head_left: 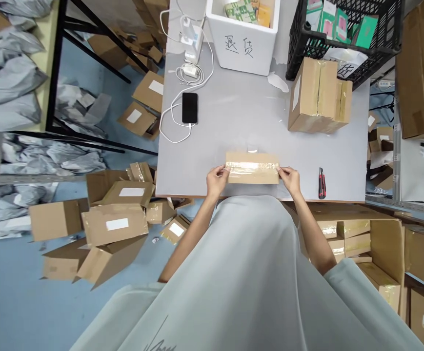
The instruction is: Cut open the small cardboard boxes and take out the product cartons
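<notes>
A long, narrow cardboard box [252, 174] lies near the front edge of the grey table [241, 114], with shiny clear tape along its top. My left hand [217, 180] grips its left end, fingertips pressed together at the tape. At the opposite end my right hand [289, 179] pinches the box's right edge in the same way. The undersides of both hands and the box's bottom are hidden. To the right of my right hand lies a red and black utility knife [322, 183].
Taped cartons [312, 95] stand at the table's right, before a black crate [347, 39] of small packs. A white foam bin [244, 46] is at the back. Left are a phone [190, 108] with cables and a power strip [192, 43]. Cardboard boxes [116, 224] crowd the floor.
</notes>
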Demonstrator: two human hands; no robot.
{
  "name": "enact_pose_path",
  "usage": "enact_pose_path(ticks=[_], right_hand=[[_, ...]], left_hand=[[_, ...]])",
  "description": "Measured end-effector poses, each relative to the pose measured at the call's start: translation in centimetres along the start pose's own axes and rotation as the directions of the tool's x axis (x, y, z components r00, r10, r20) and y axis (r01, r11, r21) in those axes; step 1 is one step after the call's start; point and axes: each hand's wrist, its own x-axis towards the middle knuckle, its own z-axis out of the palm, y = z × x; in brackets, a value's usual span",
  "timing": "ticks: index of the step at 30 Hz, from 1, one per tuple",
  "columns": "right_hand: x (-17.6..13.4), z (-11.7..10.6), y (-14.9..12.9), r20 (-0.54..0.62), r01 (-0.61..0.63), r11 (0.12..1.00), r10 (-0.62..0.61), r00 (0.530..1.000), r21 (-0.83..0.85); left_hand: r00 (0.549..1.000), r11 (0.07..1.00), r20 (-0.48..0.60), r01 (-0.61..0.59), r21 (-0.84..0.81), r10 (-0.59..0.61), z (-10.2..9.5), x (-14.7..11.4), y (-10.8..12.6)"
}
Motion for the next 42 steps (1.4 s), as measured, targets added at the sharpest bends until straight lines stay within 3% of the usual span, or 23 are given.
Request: enact_pose_path(ticks=[6, 10, 16, 26, 31, 35, 42], right_hand=[[0.3, -0.2, 0.7, 0.050, -0.045, 0.998, 0.043, 0.998, 0.045], [-1.5, -1.3, 2.1, 0.094, -0.081, 0.992, 0.072, 0.993, 0.092], [-5.0, -1.7, 4.4, 0.147, -0.167, 0.985, 0.158, 0.976, 0.044], [-8.1, 2.8, 3.6, 0.168, -0.105, 0.976, 0.138, 0.976, -0.190], [-9.6, 3.3, 2.5, 0.214, -0.047, 0.952, 0.116, 0.970, -0.304], [-10.2, 3.2, 2.5, 0.210, -0.042, 0.937, 0.121, 0.970, -0.346], [-8.2, 2.5, 3.9, 0.033, -0.067, 0.948, 0.081, 0.996, -0.310]], left_hand=[[1.000, 0.998, 0.023, 0.018, -0.059, -0.016, -0.2, 0.2, -0.3], [0.988, 0.975, 0.067, 0.151, -0.160, -0.142, -1.9, -1.5, -2.2], [0.965, 0.969, 0.108, 0.245, -0.029, -0.241, -4.4, -4.9, -4.7], [0.972, 0.955, 0.088, 0.192, 0.226, -0.216, -0.4, -9.0, -5.2], [0.965, 0.956, 0.215, 0.088, 0.280, -0.151, -0.8, -10.6, -4.2], [0.957, 0.957, 0.261, 0.048, 0.286, -0.126, -1.0, -10.8, -3.6], [0.988, 0.966, 0.121, 0.062, 0.253, -0.095, 0.0, -8.7, -4.0]])
